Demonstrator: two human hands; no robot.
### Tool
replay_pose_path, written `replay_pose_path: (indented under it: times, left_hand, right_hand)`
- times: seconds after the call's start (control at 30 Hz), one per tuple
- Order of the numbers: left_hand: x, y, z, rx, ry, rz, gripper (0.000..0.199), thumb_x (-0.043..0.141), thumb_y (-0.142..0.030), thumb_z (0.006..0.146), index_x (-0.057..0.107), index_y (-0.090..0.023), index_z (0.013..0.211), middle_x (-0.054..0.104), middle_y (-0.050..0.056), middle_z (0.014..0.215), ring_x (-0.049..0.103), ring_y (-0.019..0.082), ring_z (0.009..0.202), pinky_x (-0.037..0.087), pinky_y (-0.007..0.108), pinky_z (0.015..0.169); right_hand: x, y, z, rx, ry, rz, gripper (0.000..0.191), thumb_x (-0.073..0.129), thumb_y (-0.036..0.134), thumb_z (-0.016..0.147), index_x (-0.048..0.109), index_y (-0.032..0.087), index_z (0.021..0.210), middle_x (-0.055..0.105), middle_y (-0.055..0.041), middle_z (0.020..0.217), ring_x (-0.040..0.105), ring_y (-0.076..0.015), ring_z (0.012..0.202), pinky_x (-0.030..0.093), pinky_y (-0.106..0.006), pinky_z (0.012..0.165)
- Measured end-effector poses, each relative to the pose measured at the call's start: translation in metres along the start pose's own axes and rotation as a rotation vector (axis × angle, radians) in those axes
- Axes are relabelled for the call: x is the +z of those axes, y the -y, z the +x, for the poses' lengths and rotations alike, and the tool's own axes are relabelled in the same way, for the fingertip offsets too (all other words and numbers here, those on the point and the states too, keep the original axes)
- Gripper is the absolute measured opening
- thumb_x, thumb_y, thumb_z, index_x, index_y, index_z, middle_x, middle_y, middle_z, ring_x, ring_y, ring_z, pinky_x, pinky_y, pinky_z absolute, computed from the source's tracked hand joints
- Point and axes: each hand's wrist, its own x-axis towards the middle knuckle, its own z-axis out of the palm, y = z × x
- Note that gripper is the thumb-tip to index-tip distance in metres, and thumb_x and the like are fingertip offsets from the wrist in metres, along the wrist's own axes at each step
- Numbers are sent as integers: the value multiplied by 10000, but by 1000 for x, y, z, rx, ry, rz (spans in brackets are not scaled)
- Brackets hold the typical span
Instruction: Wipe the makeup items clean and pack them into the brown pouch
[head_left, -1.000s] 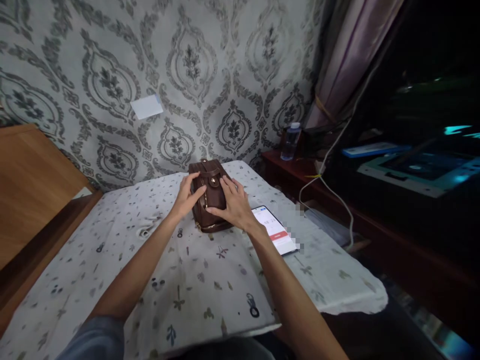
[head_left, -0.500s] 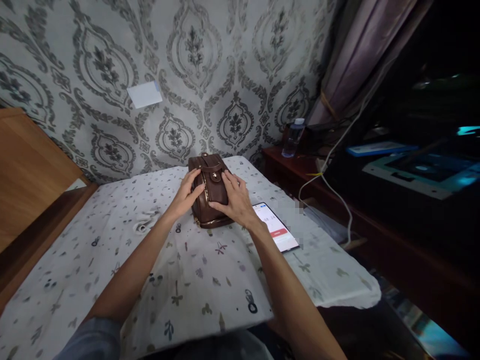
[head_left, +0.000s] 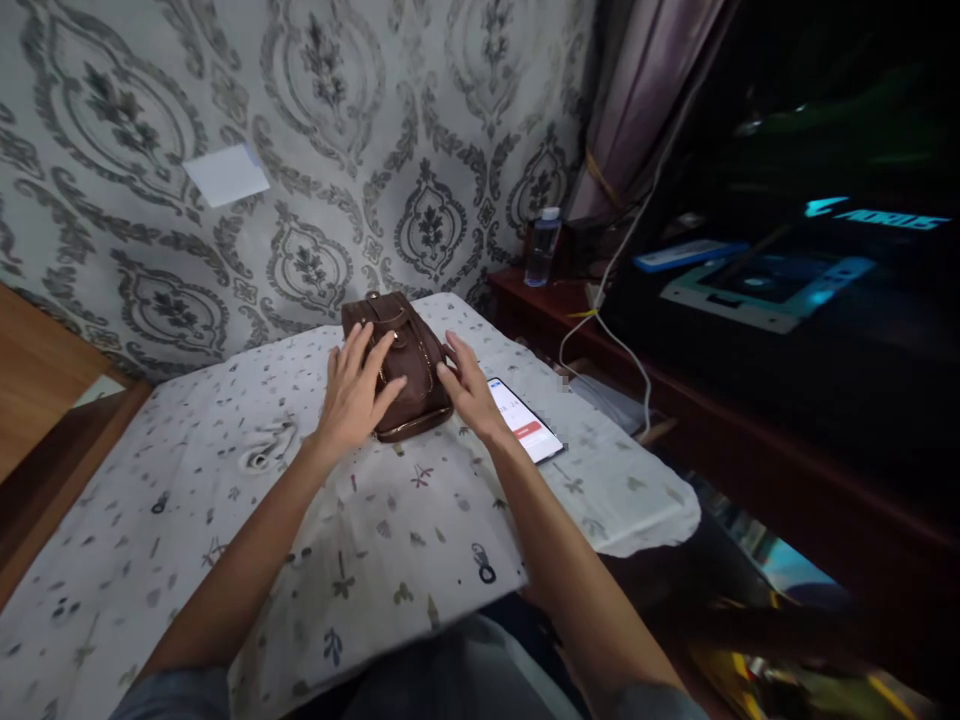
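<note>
A brown leather handbag [head_left: 412, 372] with gold zippers and a small top handle stands on the patterned white tablecloth [head_left: 375, 530]. At its left front, my left hand [head_left: 355, 392] is open, fingers spread over the top and near side. My right hand [head_left: 469, 388] is beside the bag's right side, fingers extended and thumb apart from them; whether the fingertips touch the leather I cannot tell. To the right of the bag lies a phone [head_left: 529, 425] with a lit screen, partly behind my right wrist. A coiled white cable [head_left: 264, 448] rests left of my left hand.
A dark red wooden desk [head_left: 517, 285] on the right carries a water bottle [head_left: 543, 246]. A white cord [head_left: 630, 350] hangs over its edge. A wooden board [head_left: 52, 370] borders the left. A patterned wall with a white card [head_left: 226, 175] stands behind.
The camera view has turned to the right. My left hand has moved across the bag's top and front, and my right hand has shifted from its top to its right side.
</note>
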Motion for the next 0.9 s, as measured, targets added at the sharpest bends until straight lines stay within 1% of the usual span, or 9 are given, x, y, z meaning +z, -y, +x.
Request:
replay_pose_path:
  times: [0.07, 0.13, 0.23, 0.3, 0.4, 0.53, 0.73, 0.9]
  left_hand:
    - [-1, -13, -2, 64, 63, 93, 627, 485, -502, 974, 375, -231, 1529, 300, 168, 1635, 199, 346, 1543, 145, 630, 1219]
    - [1, -22, -2, 74, 100, 161, 665, 535, -501, 951, 374, -220, 1532, 293, 182, 1637, 199, 362, 1541, 110, 668, 1205]
    - [7, -30, 0, 28, 105, 210, 688, 572, -482, 936, 376, -201, 1532, 275, 190, 1643, 186, 378, 1541, 125, 700, 1183]
    - [11, -31, 0, 2, 94, 216, 663, 566, -456, 943, 385, -203, 1528, 269, 181, 1647, 178, 380, 1542, 143, 708, 1174]
    - [16, -31, -1, -19, 60, 194, 611, 547, -412, 956, 404, -228, 1521, 274, 162, 1649, 185, 384, 1539, 137, 717, 1172]
    - [21, -31, -1, -43, 18, 126, 599, 563, -348, 945, 410, -261, 1518, 279, 150, 1649, 202, 399, 1530, 114, 730, 1173]
    - [22, -31, -1, -42, 17, 97, 602, 577, -349, 939, 421, -258, 1513, 296, 154, 1642, 209, 400, 1528, 116, 717, 1181]
    - [23, -34, -1, -65, 24, 129, 610, 575, -337, 943, 404, -254, 1523, 307, 171, 1635, 212, 401, 1527, 143, 716, 1168]
  right_hand:
    - [0, -4, -2, 54, -39, 99, 720, 474, 703, 910, 495, 248, 1468, 488, -119, 1522, 475, -294, 1397, 370, -511, 1181]
    - [2, -6, -2, 75, -61, 150, 696, 517, 698, 890, 556, 240, 1413, 551, -108, 1468, 507, -287, 1368, 394, -488, 1169]
    - [8, -7, -3, 69, -93, 163, 700, 587, 661, 866, 554, 225, 1412, 548, -119, 1467, 510, -296, 1363, 423, -485, 1145]
    - [10, -6, -4, 40, -104, 137, 706, 612, 631, 861, 536, 210, 1424, 537, -137, 1472, 497, -303, 1372, 423, -493, 1142]
    - [11, -3, -7, 2, -87, 79, 650, 576, 564, 901, 505, 206, 1439, 524, -140, 1481, 494, -286, 1376, 430, -483, 1136]
    - [9, 1, -9, 10, -69, -4, 607, 524, 501, 933, 463, 210, 1462, 509, -129, 1498, 499, -255, 1374, 453, -446, 1120]
    - [11, 3, -9, 31, -83, -16, 602, 531, 520, 929, 473, 232, 1455, 519, -115, 1496, 508, -251, 1364, 476, -439, 1088]
    - [17, 1, -8, 47, -156, 1, 625, 595, 539, 887, 504, 226, 1421, 551, -116, 1468, 526, -257, 1340, 482, -443, 1071]
